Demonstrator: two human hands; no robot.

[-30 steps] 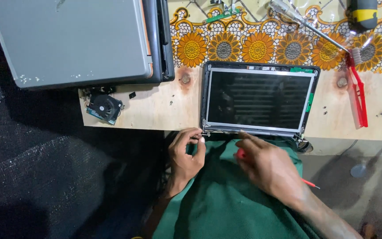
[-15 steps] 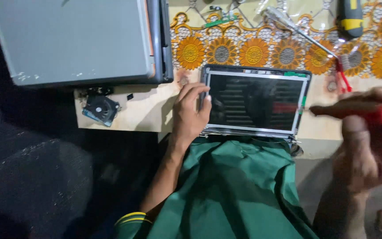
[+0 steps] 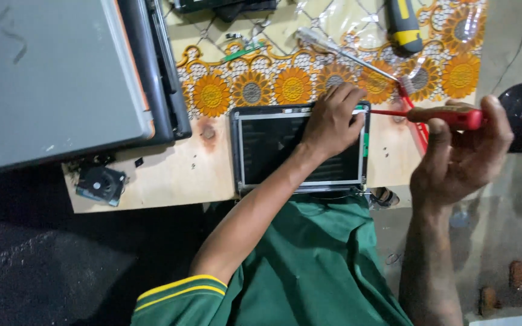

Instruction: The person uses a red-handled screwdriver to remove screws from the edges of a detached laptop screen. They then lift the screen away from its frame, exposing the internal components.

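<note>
Wooden bench board (image 3: 164, 175) with a sunflower-patterned cloth (image 3: 291, 84) along its far edge, seen from above; dark floor to my left, grey concrete to my right. At centre lies the laptop screen panel (image 3: 273, 151), flat, dark glass up, inside a thin silver frame, its near edge against my green shirt. I judge it light but fragile: stiff along the frame, prone to crack if pressed on the glass or flexed, so the frame edges and corners are the places to take hold. My left hand (image 3: 332, 118) rests on the far right corner of the panel, fingers curled over the frame rim, pressing it down, not gripping around it. My right hand (image 3: 463, 157) is closed around the red handle of a screwdriver (image 3: 436, 115), held level off the right edge of the board; its slim shaft points left, the tip close to that same corner, just beside my left fingertips. Whether the tip touches a screw I cannot tell. A closed grey laptop (image 3: 49, 78) lies at far left, a small cooling fan (image 3: 99, 184) below it, and a yellow-and-black screwdriver (image 3: 403, 24) at the far edge
</note>
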